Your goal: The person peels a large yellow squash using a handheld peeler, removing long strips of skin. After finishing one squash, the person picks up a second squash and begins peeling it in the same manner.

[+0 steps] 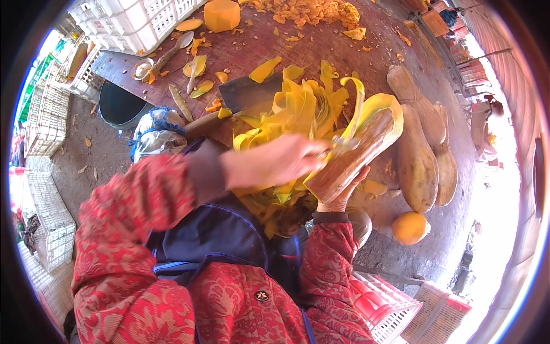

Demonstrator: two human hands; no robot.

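Observation:
A long tan squash (354, 150), partly peeled to yellow flesh, rests tilted in my right hand (342, 193), whose fingers and palm support its lower end from beneath. Over the squash's left side, my left hand (279, 161), blurred by motion, grips a small peeler (342, 145); the peeler's blade is too blurred to make out. A long curl of yellow peel (357, 103) rises from the squash's upper left edge. Beneath and beyond my left hand lies a heap of yellow peel strips (300, 109).
Several whole squashes (417, 159) lie at the right, near an orange peeled piece (409, 228). Orange pulp scraps (318, 12) and a cut orange block (222, 16) sit at the far side. A spoon (184, 40), a white plastic crate (133, 26) and a dark bucket (121, 103) are at left.

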